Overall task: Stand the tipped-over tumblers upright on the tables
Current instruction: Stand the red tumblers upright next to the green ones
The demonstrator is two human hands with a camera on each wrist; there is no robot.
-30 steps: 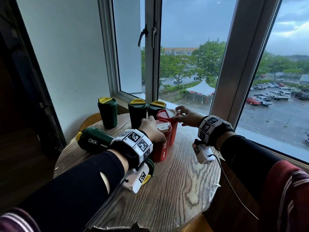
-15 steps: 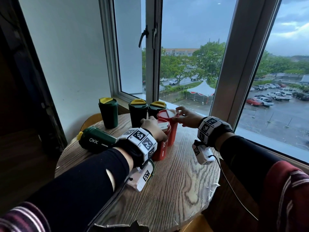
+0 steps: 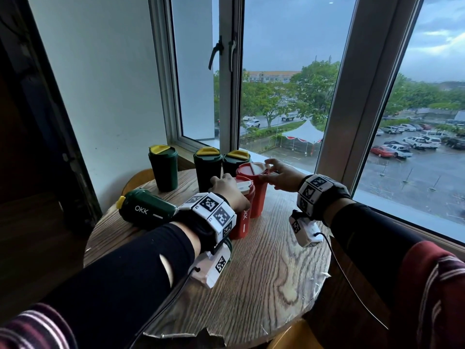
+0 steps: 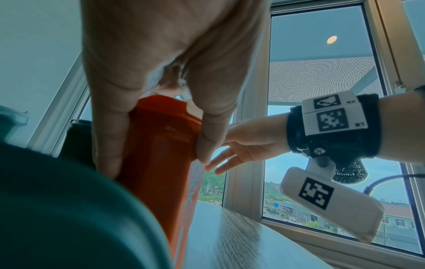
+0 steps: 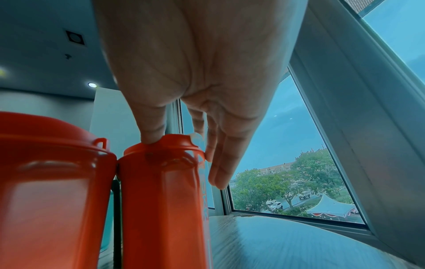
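Observation:
Two red tumblers stand upright side by side on the round wooden table [image 3: 264, 273]. My left hand [image 3: 226, 187] grips the near red tumbler [image 3: 242, 220] [image 4: 158, 154] round its top, thumb on one side and fingers [image 4: 214, 127] on the other. My right hand [image 3: 279, 173] [image 4: 248, 142] is at the lid of the far red tumbler [image 3: 259, 197] [image 5: 161, 200]: the thumb [image 5: 151, 127] rests on the lid, and straight fingers [image 5: 220, 163] touch its rim. A green tumbler [image 3: 146, 210] lies on its side at the left. Another green one [image 3: 227, 244] lies mostly hidden under my left wrist.
Three green tumblers with yellow lids stand upright at the back: one at the left [image 3: 163, 170] and two together [image 3: 207, 170] [image 3: 235, 162] behind the red ones. The window sill [image 3: 284, 162] and glass run along the table's far side. A white wall [image 3: 100, 96] is at the left.
Both hands stay at the two upright red tumblers. The right hand's fingers have straightened a little over the far lid. No tumbler has moved.

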